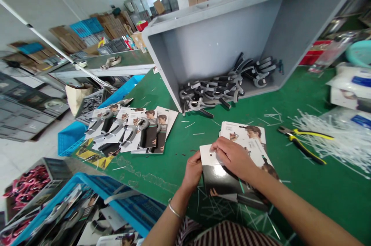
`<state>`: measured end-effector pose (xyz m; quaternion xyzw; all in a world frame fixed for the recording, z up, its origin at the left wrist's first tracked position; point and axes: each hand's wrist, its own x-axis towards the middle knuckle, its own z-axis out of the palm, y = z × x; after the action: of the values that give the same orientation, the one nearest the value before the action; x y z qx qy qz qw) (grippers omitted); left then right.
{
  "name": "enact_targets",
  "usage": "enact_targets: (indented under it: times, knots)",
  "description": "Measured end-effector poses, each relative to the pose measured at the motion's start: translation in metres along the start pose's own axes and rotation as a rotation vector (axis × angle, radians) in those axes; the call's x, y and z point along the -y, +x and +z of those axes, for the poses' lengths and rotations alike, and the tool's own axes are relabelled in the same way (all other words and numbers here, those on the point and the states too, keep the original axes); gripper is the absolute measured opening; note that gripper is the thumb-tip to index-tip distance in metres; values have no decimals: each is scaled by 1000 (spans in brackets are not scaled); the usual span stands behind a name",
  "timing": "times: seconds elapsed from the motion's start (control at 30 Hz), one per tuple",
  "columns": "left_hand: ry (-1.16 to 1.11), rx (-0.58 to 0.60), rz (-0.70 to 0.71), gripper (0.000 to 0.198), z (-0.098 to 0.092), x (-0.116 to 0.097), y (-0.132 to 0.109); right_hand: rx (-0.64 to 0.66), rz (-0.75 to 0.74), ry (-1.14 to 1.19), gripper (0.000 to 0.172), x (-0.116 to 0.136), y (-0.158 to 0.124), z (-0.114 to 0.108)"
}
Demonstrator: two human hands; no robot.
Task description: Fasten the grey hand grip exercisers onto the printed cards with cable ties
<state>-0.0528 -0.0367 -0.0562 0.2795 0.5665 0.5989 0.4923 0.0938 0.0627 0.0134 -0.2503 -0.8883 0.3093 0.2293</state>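
Note:
My left hand (193,172) grips the left edge of a white-and-black printed backing card (216,180) close in front of me. Across the card's upper part lies my right hand (235,159), its fingers curled and pressed together beside a small punched hole. Whatever those fingertips hold, if anything, is hidden. More printed cards (257,133) are stacked just behind and under this one. To the left, several cards with grey-and-black hand grip strengtheners (135,132) on them overlap on the green table (162,168). Loose hand grip strengtheners (214,89) lie heaped in a tilted grey bin.
The grey bin (214,37) stands on its side at the back. Yellow-and-black cutting pliers (304,141) and a pile of white cable ties (336,141) lie right. A blue crate (95,184) of carded grips stands below the table's left edge, near a box of pink grips (30,184).

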Motion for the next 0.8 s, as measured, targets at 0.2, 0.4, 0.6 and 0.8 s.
enact_targets:
  times: [0.2, 0.4, 0.6, 0.8]
  knots:
    - [4, 46, -8, 26, -3, -1, 3, 37, 1, -28, 19, 2, -1, -1]
    - [-20, 63, -4, 22, -4, -2, 0, 39, -1, -29, 17, 0, -2, -1]
    - [-252, 45, -13, 42, 1, -6, 3, 73, -11, -133, 10, 5, -1, -2]
    - [-211, 21, -24, 31, -12, -18, 3, 96, -40, -182, 18, -2, 0, 4]
